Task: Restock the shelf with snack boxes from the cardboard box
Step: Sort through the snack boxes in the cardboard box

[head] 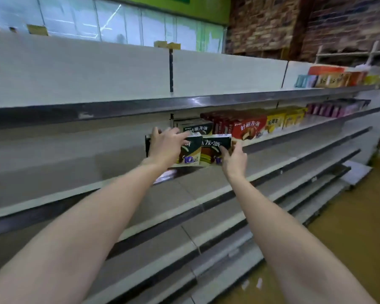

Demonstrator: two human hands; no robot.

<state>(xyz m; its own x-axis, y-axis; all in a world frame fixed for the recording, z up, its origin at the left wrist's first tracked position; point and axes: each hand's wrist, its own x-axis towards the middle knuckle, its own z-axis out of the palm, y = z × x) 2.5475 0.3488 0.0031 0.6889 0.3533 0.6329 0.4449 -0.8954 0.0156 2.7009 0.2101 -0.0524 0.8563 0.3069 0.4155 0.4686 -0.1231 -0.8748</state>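
Head view: left hand [165, 144] grips one dark green snack box [191, 151], right hand [234, 157] pinches its twin [215, 148], both upright, faces outward, long sides along the shelf [206, 172]. Red boxes [246, 127] stand rightward of the hands.

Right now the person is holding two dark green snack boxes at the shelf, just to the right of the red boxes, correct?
Not quite. In the head view the left hand and right hand do hold two dark green snack boxes at the shelf, but they are to the left of the red boxes, not the right.
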